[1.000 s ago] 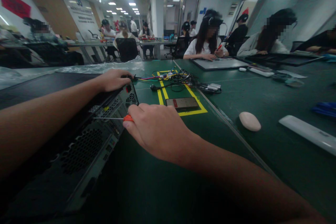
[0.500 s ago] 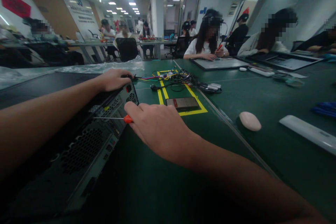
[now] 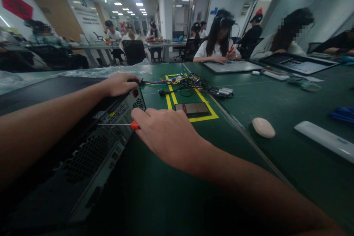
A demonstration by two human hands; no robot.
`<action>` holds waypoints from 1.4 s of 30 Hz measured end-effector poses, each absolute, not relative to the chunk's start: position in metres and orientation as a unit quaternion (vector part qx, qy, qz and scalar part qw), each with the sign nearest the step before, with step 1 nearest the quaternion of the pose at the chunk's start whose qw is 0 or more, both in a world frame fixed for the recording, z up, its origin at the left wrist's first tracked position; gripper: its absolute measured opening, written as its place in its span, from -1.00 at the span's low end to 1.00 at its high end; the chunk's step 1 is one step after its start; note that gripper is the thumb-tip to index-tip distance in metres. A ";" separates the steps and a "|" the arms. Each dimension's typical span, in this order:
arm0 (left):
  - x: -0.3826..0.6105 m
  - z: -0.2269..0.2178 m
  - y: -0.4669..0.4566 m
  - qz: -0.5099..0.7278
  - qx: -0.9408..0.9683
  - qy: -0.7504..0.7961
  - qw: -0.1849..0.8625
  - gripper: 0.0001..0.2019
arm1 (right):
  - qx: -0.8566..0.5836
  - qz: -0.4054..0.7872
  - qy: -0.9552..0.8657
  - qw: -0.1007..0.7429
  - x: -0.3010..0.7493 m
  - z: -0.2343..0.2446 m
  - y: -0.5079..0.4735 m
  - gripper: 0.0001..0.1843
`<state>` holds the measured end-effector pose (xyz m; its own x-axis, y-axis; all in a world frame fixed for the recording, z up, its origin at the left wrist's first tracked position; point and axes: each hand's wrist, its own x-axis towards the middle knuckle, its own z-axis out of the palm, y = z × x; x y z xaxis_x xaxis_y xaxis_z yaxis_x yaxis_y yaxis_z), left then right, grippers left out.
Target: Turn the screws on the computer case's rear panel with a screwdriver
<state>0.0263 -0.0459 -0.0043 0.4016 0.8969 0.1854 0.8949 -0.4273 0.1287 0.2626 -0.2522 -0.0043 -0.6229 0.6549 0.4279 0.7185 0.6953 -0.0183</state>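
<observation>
1. We see a black computer case [image 3: 85, 158] lying on the green table [image 3: 235, 162], its inside hidden; its rear panel shows honeycomb vents, a round fan grille and ports.
2. Inside the yellow tape outline [image 3: 203, 118] sits a flat brownish block [image 3: 196, 108] with a red patch.
3. Our screwdriver [image 3: 134, 125], orange-handled and thin-shafted, points at the rear panel; our right hand [image 3: 168, 138] grasps it.
4. Our left hand [image 3: 120, 84] rests over the case's top edge; whether it grips, we cannot tell.

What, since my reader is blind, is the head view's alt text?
A right hand holds an orange-handled screwdriver at the back of a computer case; the left hand rests on top. Cables lie on a green table.
</observation>
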 end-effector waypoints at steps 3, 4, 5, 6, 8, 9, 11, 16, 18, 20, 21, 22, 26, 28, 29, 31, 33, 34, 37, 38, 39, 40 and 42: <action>0.027 -0.004 -0.047 0.115 0.833 0.541 0.004 -0.38 | -0.384 -0.077 -0.897 0.202 0.263 -0.003 -0.253 -0.83; 0.028 -0.004 -0.047 0.113 0.833 0.541 0.003 -0.38 | -0.384 -0.076 -0.898 0.203 0.263 -0.003 -0.253 -0.83; 0.028 -0.003 -0.048 0.110 0.833 0.542 0.001 -0.37 | -0.384 -0.076 -0.898 0.204 0.263 -0.003 -0.254 -0.83; 0.029 -0.003 -0.048 0.106 0.834 0.542 -0.002 -0.37 | -0.383 -0.074 -0.898 0.204 0.264 -0.002 -0.254 -0.82; 0.029 -0.002 -0.049 0.101 0.835 0.542 -0.008 -0.36 | -0.383 -0.072 -0.898 0.205 0.264 -0.001 -0.254 -0.81; 0.030 -0.002 -0.050 0.101 0.835 0.540 -0.009 -0.36 | -0.384 -0.070 -0.898 0.203 0.264 -0.001 -0.254 -0.80; 0.029 -0.002 -0.050 0.105 0.836 0.538 -0.009 -0.37 | -0.388 -0.068 -0.898 0.198 0.263 0.000 -0.254 -0.80; 0.028 -0.004 -0.048 0.109 0.834 0.541 -0.002 -0.37 | -0.394 -0.059 -0.897 0.192 0.262 0.001 -0.254 -0.80; 0.027 -0.004 -0.047 0.110 0.833 0.542 0.000 -0.37 | -0.393 -0.050 -0.899 0.189 0.262 0.001 -0.254 -0.78; 0.027 -0.005 -0.046 0.113 0.834 0.541 0.001 -0.37 | -0.395 -0.047 -0.898 0.187 0.262 0.000 -0.254 -0.77; 0.026 -0.005 -0.046 0.116 0.835 0.539 0.001 -0.37 | -0.395 -0.046 -0.898 0.185 0.262 0.000 -0.254 -0.77; 0.026 -0.005 -0.045 0.119 0.835 0.537 0.001 -0.37 | -0.396 -0.045 -0.898 0.185 0.262 0.000 -0.254 -0.76; 0.026 -0.006 -0.044 0.119 0.837 0.535 -0.002 -0.36 | -0.389 -0.035 -0.902 0.184 0.262 -0.002 -0.253 -0.71; 0.026 -0.006 -0.045 0.116 0.835 0.537 -0.002 -0.36 | -0.386 -0.032 -0.903 0.185 0.261 -0.003 -0.253 -0.69; 0.026 -0.006 -0.045 0.115 0.835 0.538 -0.001 -0.36 | -0.386 -0.030 -0.903 0.185 0.261 -0.003 -0.254 -0.69; 0.026 -0.005 -0.046 0.114 0.834 0.540 -0.001 -0.37 | -0.387 -0.025 -0.904 0.180 0.260 -0.002 -0.254 -0.67; 0.027 -0.003 -0.048 0.111 0.832 0.543 -0.003 -0.38 | -0.390 -0.018 -0.904 0.173 0.259 -0.001 -0.255 -0.68; 0.028 -0.003 -0.048 0.109 0.832 0.544 -0.004 -0.39 | -0.393 -0.017 -0.904 0.170 0.259 0.000 -0.256 -0.71; 0.029 0.000 -0.049 0.093 0.836 0.540 -0.008 -0.39 | -0.402 -0.026 -0.900 0.166 0.259 0.000 -0.255 -0.78; 0.029 0.001 -0.049 0.089 0.838 0.538 -0.010 -0.39 | -0.401 -0.031 -0.900 0.166 0.259 -0.001 -0.254 -0.81; 0.029 0.001 -0.049 0.086 0.840 0.535 -0.012 -0.38 | -0.398 -0.036 -0.901 0.168 0.259 -0.002 -0.253 -0.82; 0.029 0.001 -0.048 0.084 0.842 0.532 -0.013 -0.38 | -0.395 -0.042 -0.902 0.171 0.259 -0.003 -0.252 -0.84; 0.029 0.001 -0.047 0.084 0.846 0.526 -0.012 -0.37 | -0.390 -0.054 -0.902 0.177 0.259 -0.006 -0.251 -0.85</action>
